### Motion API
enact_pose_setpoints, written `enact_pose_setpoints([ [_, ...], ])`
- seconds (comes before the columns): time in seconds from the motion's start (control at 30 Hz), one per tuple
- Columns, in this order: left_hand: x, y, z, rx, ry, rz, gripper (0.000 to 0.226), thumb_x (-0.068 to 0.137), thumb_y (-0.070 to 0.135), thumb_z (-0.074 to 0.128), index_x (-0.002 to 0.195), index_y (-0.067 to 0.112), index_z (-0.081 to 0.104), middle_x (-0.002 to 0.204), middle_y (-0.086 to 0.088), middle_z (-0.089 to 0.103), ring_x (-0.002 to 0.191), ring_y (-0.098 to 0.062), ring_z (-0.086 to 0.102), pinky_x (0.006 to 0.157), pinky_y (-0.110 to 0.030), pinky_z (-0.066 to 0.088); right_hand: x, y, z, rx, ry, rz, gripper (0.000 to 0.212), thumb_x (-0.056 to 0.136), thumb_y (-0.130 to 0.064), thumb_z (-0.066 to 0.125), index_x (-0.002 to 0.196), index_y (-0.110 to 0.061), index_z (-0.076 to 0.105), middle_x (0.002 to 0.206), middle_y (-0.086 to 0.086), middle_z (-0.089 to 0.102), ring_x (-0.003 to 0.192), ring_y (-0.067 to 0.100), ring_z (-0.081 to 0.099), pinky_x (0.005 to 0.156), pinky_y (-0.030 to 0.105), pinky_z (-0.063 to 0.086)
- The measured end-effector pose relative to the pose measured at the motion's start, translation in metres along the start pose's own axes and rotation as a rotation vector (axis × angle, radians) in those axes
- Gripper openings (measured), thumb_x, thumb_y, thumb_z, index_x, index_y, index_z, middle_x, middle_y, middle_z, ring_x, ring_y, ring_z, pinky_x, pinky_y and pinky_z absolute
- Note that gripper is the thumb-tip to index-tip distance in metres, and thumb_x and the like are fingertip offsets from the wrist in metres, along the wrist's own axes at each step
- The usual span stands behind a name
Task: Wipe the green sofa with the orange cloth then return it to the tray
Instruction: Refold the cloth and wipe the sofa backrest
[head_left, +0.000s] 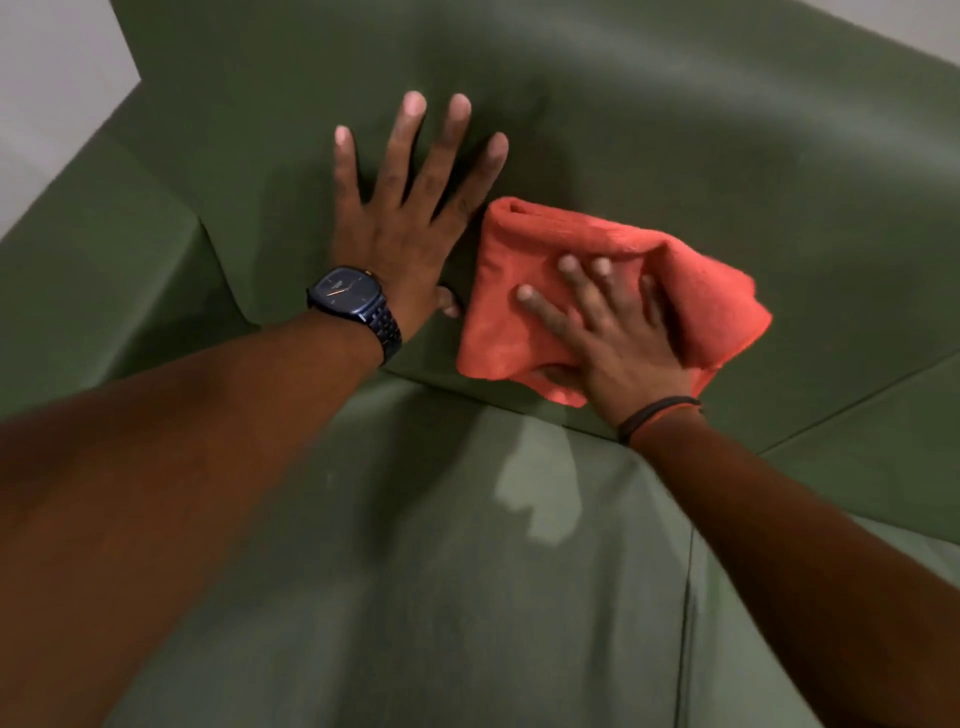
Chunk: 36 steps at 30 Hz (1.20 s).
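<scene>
Now the right hand (618, 343) presses the orange cloth (597, 291) with spread fingers (540, 304) on the green sofa (727, 156) backrest, left hand (410, 218) flat and empty; wiping underway, tray unseen.

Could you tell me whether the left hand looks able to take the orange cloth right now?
Probably yes: the left hand lies flat beside the orange cloth, nothing between them, though the right hand presses it.

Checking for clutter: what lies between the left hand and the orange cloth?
Head view: nothing but a narrow strip of green sofa backrest separates the left hand from the orange cloth.
</scene>
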<state>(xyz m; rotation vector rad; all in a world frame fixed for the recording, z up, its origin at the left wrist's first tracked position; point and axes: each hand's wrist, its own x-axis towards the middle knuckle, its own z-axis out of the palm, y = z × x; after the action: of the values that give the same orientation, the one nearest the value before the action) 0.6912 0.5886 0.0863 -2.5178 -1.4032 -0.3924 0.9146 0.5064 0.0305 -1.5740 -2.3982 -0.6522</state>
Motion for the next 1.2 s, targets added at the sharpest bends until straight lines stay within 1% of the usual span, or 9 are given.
enact_pose_setpoints([
  [0.1, -0.005, 0.003, 0.001, -0.036, 0.004, -0.022, 0.144, 0.036, 0.047, 0.089, 0.145, 0.026, -0.002, 0.154, -0.011, 0.005, 0.137, -0.042, 0.005, 0.099, -0.073, 0.011, -0.017, 0.024, -0.002, 0.043, 0.087, 0.113, 0.084, 0.069, -0.049, 0.077, 0.139, -0.025, 0.037, 0.145, 0.014, 0.017, 0.139, 0.028, 0.001, 0.116, 0.039, -0.011],
  [0.23, -0.020, 0.020, 0.001, -0.300, 0.120, -0.055, 0.096, 0.061, 0.043, 0.070, 0.142, 0.019, 0.025, 0.151, -0.019, 0.021, 0.137, -0.043, 0.011, 0.104, -0.068, 0.019, -0.011, -0.010, 0.008, -0.216, -0.026, 0.249, 0.084, 0.079, -0.063, 0.050, 0.147, -0.035, 0.011, 0.150, 0.016, 0.011, 0.135, 0.039, 0.008, 0.101, 0.067, 0.002],
  [0.37, -0.016, 0.031, -0.007, -0.480, 0.236, -0.074, 0.064, 0.063, 0.048, 0.071, 0.115, 0.013, 0.056, 0.121, -0.013, 0.058, 0.110, -0.036, 0.048, 0.090, -0.048, 0.043, -0.011, -0.024, 0.017, -0.304, -0.029, -0.181, 0.085, 0.073, -0.036, 0.077, 0.143, -0.023, 0.031, 0.150, 0.006, 0.035, 0.138, 0.030, 0.016, 0.114, 0.048, -0.005],
  [0.47, -0.006, 0.033, -0.013, -0.512, 0.083, -0.205, 0.056, 0.061, 0.036, 0.081, 0.106, 0.016, 0.055, 0.099, -0.010, 0.067, 0.086, -0.035, 0.059, 0.070, -0.044, 0.049, -0.015, -0.018, 0.006, 0.354, -0.021, 0.200, 0.095, 0.075, -0.041, 0.075, 0.147, -0.014, 0.019, 0.129, -0.008, 0.059, 0.126, 0.013, 0.044, 0.114, 0.031, 0.023],
  [0.57, 0.003, 0.037, -0.021, -0.516, 0.061, -0.285, 0.035, 0.062, 0.026, 0.083, 0.085, 0.009, 0.061, 0.083, -0.015, 0.067, 0.073, -0.036, 0.060, 0.056, -0.038, 0.041, 0.002, 0.003, -0.025, -0.071, -0.073, 0.076, 0.093, 0.070, -0.028, 0.078, 0.146, -0.018, 0.024, 0.148, 0.013, 0.037, 0.137, 0.028, 0.021, 0.115, 0.039, 0.008],
  [0.7, 0.006, 0.047, -0.033, -0.560, 0.121, -0.224, 0.030, 0.061, 0.021, 0.083, 0.076, 0.006, 0.061, 0.077, -0.015, 0.063, 0.070, -0.034, 0.057, 0.054, -0.037, 0.033, 0.029, 0.021, -0.063, -0.002, 0.039, 0.371, 0.113, 0.049, -0.042, 0.086, 0.144, -0.026, 0.029, 0.152, 0.018, 0.029, 0.139, 0.040, 0.017, 0.113, 0.052, 0.008],
  [0.9, -0.010, 0.069, -0.062, -0.694, 0.203, -0.075, 0.007, 0.066, 0.014, 0.066, 0.070, 0.011, 0.062, 0.068, -0.008, 0.059, 0.064, -0.024, 0.054, 0.054, -0.031, 0.034, 0.011, 0.019, -0.083, 0.081, 0.181, 0.278, 0.016, 0.076, -0.016, 0.072, 0.091, -0.013, 0.066, 0.129, 0.019, 0.057, 0.128, 0.041, 0.042, 0.109, 0.050, 0.024],
  [1.07, -0.029, 0.116, -0.077, -0.645, 0.105, 0.036, 0.011, 0.064, 0.003, 0.067, 0.068, 0.011, 0.061, 0.067, -0.006, 0.061, 0.063, -0.026, 0.053, 0.059, -0.029, 0.035, -0.047, 0.034, -0.094, 0.679, -0.104, 0.312, 0.019, 0.071, -0.002, 0.069, 0.087, 0.000, 0.059, 0.081, 0.021, 0.065, 0.079, 0.039, 0.063, 0.072, 0.039, 0.045],
  [1.2, -0.044, 0.196, -0.074, -0.599, -0.013, 0.058, 0.008, 0.061, 0.011, 0.064, 0.068, 0.012, 0.061, 0.066, -0.008, 0.064, 0.065, -0.029, 0.056, 0.059, -0.039, 0.048, -0.132, 0.068, -0.112, 0.841, -0.214, 0.359, 0.019, 0.073, -0.002, 0.067, 0.088, -0.005, 0.057, 0.076, 0.015, 0.067, 0.068, 0.034, 0.062, 0.056, 0.037, 0.047],
])
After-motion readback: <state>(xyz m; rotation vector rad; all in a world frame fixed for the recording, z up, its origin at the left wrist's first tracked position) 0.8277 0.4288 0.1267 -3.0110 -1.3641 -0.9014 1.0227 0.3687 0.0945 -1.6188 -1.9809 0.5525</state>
